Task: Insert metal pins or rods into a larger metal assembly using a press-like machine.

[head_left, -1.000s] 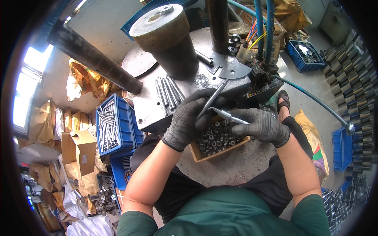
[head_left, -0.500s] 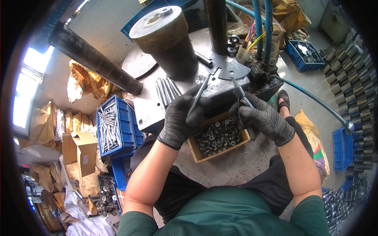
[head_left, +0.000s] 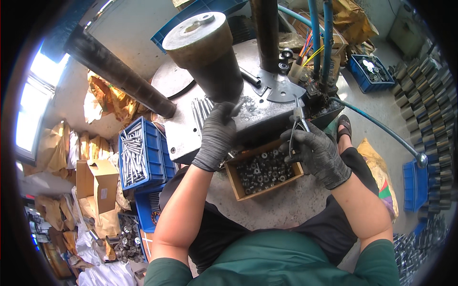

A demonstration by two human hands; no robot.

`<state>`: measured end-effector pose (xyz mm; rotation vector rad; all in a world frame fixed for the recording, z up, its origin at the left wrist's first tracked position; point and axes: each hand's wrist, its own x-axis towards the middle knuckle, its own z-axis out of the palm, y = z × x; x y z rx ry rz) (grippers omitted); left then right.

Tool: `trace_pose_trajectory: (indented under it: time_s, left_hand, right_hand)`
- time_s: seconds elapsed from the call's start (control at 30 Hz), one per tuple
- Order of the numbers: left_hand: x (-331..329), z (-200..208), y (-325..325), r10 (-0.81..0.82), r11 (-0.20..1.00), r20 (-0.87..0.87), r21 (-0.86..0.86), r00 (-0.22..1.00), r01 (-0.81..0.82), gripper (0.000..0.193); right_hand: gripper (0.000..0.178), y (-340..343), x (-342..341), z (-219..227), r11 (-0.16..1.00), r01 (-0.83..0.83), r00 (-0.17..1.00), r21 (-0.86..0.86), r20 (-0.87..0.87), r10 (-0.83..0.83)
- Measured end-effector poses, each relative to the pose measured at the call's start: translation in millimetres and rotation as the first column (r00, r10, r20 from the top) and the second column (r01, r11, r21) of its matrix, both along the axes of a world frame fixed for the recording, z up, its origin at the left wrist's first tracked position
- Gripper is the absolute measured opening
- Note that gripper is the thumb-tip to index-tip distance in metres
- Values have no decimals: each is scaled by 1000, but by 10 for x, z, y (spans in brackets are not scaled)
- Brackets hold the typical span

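My left hand (head_left: 217, 138), in a dark grey work glove, is closed at the near edge of the press table (head_left: 183, 136). It grips a metal rod (head_left: 237, 109); only a blurred bright end shows past the fingers. Next to it, several slim metal rods (head_left: 200, 110) lie side by side on the table. My right hand (head_left: 319, 155), gloved too, is wrapped around slim-nosed pliers (head_left: 298, 114). The pliers' jaws point away from me, near a flat fan-shaped metal plate (head_left: 285, 90) on the table. The handles stand apart, and the jaws grip nothing I can see.
A wooden box (head_left: 272, 188) of small metal parts sits below the table edge. Blue crates (head_left: 162, 164) of rods stand at left. A thick press cylinder (head_left: 205, 62) and dark columns (head_left: 265, 43) rise from the table. A blue hose (head_left: 377, 126) arches at right.
My left hand has moved forward and left with the rod, to beside the rods on the table. My right hand has shifted slightly down and right with the pliers, apart from the left.
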<state>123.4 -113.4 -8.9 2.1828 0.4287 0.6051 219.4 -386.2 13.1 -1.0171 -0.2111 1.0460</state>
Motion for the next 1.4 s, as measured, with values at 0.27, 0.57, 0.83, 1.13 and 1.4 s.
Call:
trace_pose_trajectory:
  time_s: [0.27, 0.57, 0.83, 1.13, 1.4]
  left_hand:
    - [76, 56, -355, 86, 778, -300, 616, 950, 125, 29]
    - [-28, -98, -371, -51, 821, -182, 552, 982, 145, 18]
    - [-157, 226, -425, -48, 698, -29, -716, 998, 13, 8]
    - [-205, 268, -415, -126, 441, -60, -897, 990, 2, 9]
    - [-217, 199, -417, -148, 387, -28, -922, 989, 32, 11]
  right_hand:
    - [57, -29, 58, -90, 996, 78, 995, -42, 64, -75]
    - [63, -73, 171, -71, 986, 41, 990, -162, 140, -18]
    - [64, 4, 5, 77, 939, 306, 276, -156, 959, 69]
    - [61, 98, -20, 109, 951, 278, -246, -137, 947, 208]
    - [63, 125, -19, 48, 961, 266, -270, -72, 952, 146]
